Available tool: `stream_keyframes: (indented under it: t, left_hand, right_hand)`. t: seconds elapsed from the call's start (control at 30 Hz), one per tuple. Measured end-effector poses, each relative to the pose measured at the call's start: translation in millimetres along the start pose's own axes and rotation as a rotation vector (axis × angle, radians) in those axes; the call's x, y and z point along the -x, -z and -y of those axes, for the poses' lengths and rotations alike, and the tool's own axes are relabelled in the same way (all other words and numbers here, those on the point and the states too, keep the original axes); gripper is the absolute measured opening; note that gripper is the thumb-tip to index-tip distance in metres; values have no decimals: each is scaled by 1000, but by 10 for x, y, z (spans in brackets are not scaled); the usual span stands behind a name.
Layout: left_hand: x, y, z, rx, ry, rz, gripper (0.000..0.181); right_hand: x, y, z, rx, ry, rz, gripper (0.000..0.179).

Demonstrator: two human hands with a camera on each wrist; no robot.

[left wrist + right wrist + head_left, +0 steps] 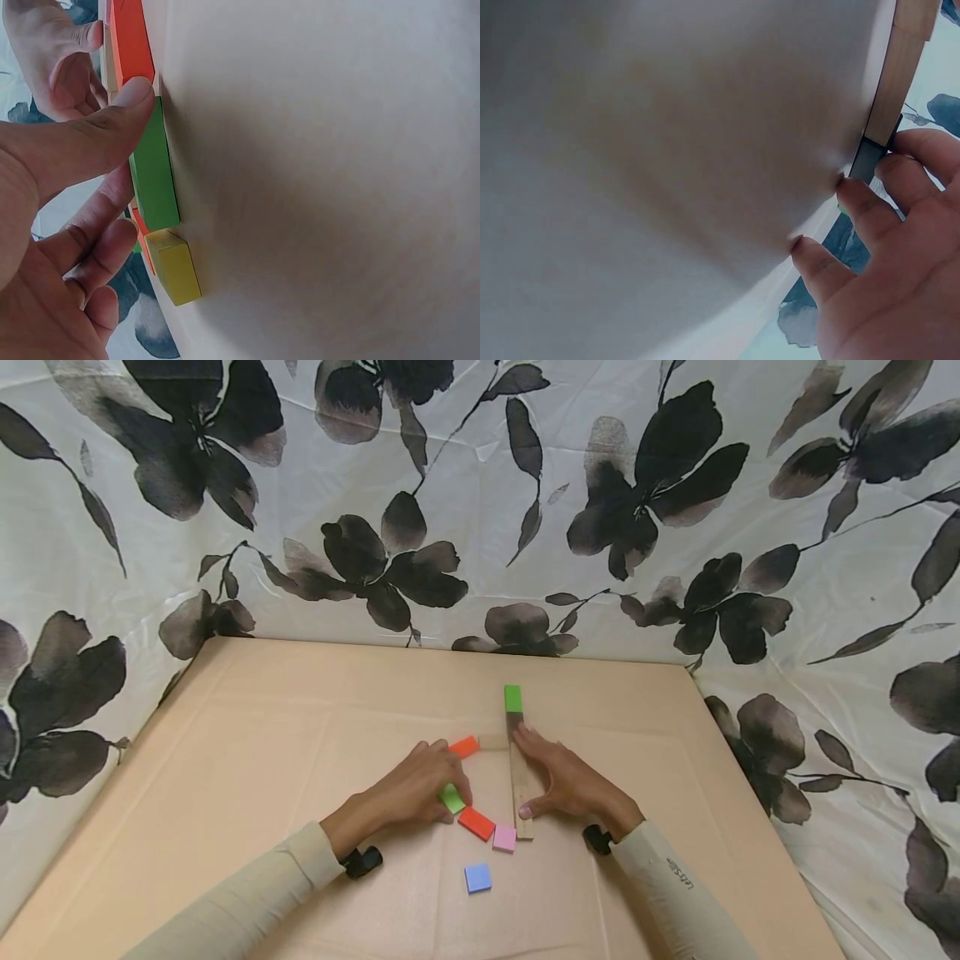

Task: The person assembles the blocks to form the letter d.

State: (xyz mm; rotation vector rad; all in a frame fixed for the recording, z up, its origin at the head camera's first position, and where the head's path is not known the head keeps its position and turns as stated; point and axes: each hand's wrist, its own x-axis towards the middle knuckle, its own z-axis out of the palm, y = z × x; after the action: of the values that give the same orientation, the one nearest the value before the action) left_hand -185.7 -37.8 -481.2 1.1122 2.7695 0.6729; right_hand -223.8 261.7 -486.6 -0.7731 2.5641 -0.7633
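Note:
Several wooden blocks form a curved row closed on its right by a straight wooden line. In the head view my left hand (pixel 431 781) is at the left of the curve. Its thumb and index finger pinch a green block (pixel 156 172), between an orange-red block (pixel 476 823) and a yellow block (pixel 178 271). My right hand (pixel 570 777) lies along the right side of the plain wooden line (pixel 519 793), fingers spread. Its fingertips are at a dark block (pixel 867 159) in that line. A bright green block (pixel 513 698) forms the far end.
A pink block (pixel 505 838) sits at the near end of the row. Nearer to me lies a separate blue block (pixel 477 878). Another orange-red block (pixel 465 747) and a pale wooden block (pixel 492 742) make the far side. Floral cloth (pixel 480 527) hangs behind the tan tabletop (pixel 300 718).

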Motion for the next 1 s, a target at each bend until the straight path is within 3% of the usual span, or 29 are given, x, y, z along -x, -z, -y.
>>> stream_keyframes:
  t: [0.67, 1.0]
  left_hand:
    - [3, 45, -21, 3, 9, 8, 28]
    - [-31, 240, 165, -8, 109, -65, 29]
  right_hand:
    - [2, 6, 0, 2, 12, 2, 127]
    - [2, -1, -15, 12, 15, 0, 127]
